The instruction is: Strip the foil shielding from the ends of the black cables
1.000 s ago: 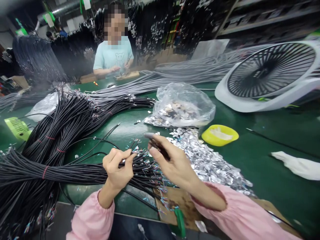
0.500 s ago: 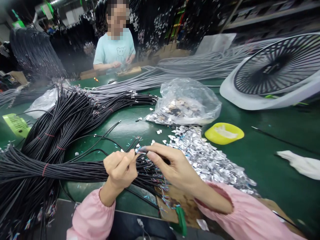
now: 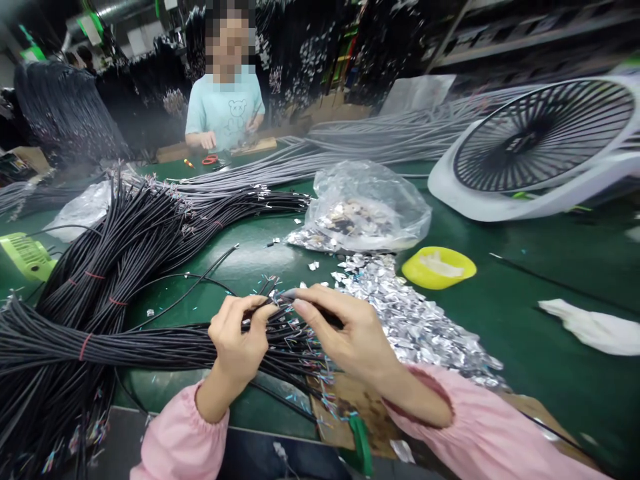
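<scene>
My left hand (image 3: pixel 240 333) is closed, with thumb and forefinger pinched around the end of a black cable (image 3: pixel 261 301). Close beside it, my right hand (image 3: pixel 350 330) pinches at the thin wires where the fingertips nearly meet. Something dark lies partly hidden in the right palm; I cannot make out what it is. Below both hands runs a tied bundle of black cables (image 3: pixel 150 343) with stripped coloured wire ends. Small silver foil pieces (image 3: pixel 420 327) form a heap to the right of my right hand.
A clear plastic bag (image 3: pixel 370 207) of small pieces lies behind the foil heap, near a yellow dish (image 3: pixel 439 268). A white fan (image 3: pixel 535 150) stands back right. More black cables (image 3: pixel 145 247) are piled left. Across the table sits a person (image 3: pixel 225 107), near orange-handled scissors (image 3: pixel 210 159).
My left thumb and forefinger have opened out from a tighter curl, showing the dark cable between them. The right hand keeps its pinch. The view has shifted slightly; the co-worker's hand has moved left.
</scene>
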Demonstrator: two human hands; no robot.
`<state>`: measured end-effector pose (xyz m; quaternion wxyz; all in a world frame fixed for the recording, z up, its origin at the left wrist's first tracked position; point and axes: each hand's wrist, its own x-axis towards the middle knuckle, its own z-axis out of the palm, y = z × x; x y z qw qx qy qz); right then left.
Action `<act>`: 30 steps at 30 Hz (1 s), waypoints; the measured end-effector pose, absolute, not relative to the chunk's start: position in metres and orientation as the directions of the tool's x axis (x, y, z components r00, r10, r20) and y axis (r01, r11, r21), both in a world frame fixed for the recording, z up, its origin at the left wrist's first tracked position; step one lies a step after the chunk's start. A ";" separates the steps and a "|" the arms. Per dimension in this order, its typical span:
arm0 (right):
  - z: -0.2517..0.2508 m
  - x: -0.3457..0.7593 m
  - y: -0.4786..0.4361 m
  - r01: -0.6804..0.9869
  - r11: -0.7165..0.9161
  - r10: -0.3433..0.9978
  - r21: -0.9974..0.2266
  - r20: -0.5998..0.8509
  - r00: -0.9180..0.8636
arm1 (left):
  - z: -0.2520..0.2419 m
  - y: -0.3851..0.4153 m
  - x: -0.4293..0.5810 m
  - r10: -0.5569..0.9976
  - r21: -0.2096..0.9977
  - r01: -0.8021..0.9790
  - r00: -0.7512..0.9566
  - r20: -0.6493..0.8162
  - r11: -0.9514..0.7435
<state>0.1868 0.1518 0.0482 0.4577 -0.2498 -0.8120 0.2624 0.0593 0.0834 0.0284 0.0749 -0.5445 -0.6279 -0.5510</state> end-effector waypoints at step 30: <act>0.044 0.179 0.167 -0.092 0.010 0.775 -0.996 0.066 -0.629 | 0.025 0.095 0.053 0.704 0.697 0.658 -0.351 0.618 -0.284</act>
